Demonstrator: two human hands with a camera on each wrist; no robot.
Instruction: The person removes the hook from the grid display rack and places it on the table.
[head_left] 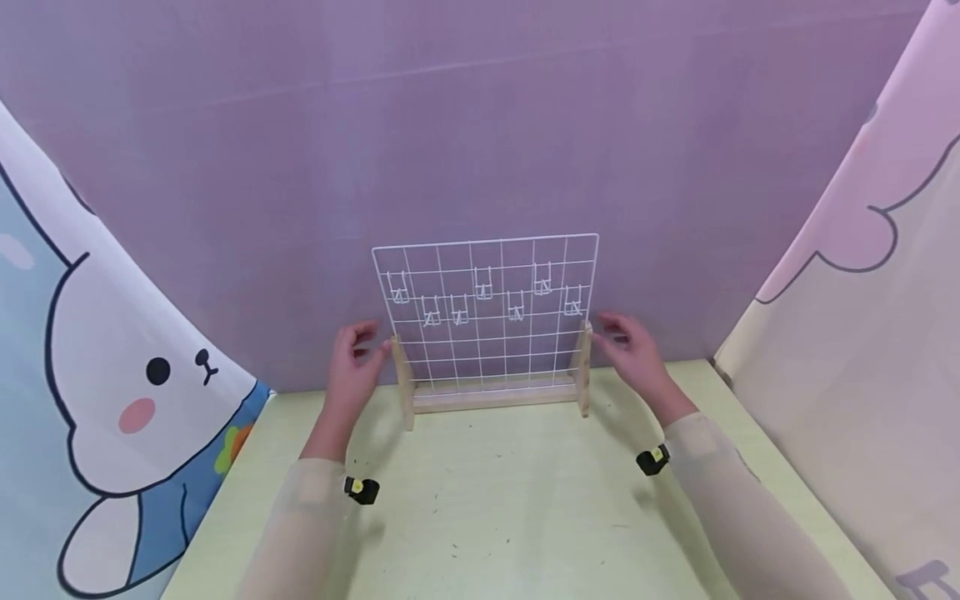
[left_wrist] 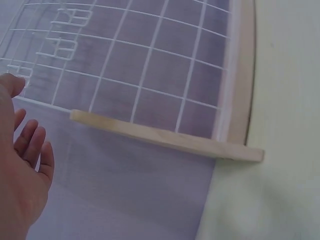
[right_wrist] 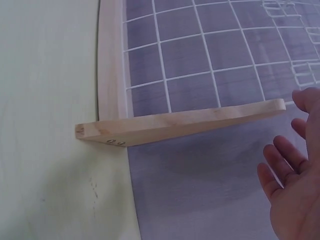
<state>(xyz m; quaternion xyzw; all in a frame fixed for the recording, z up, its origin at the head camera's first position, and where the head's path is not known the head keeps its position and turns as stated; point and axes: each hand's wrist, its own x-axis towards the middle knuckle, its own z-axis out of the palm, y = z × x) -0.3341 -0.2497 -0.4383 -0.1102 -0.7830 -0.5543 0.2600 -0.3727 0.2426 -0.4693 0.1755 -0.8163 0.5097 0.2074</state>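
A white wire grid rack (head_left: 491, 340) stands upright in a pale wooden stand (head_left: 495, 402) at the back of the table. Several small white wire hooks (head_left: 483, 289) hang across its upper half. Beside the left wooden post (left_wrist: 165, 138) is my left hand (head_left: 354, 367), its fingers loosely bent and its palm bare. On the opposite side my right hand (head_left: 632, 354) is held near the right post (right_wrist: 185, 120), thumb close to the grid's edge, fingers relaxed. Neither hand holds anything; both thumbs are right by the frame's sides.
The pale yellow-green table (head_left: 510, 500) carries a few small dark specks. Behind the rack rises a purple cloth (head_left: 480, 125). A curtain with a cartoon rabbit (head_left: 150, 375) borders the left, and a pink and cream curtain (head_left: 862, 333) the right.
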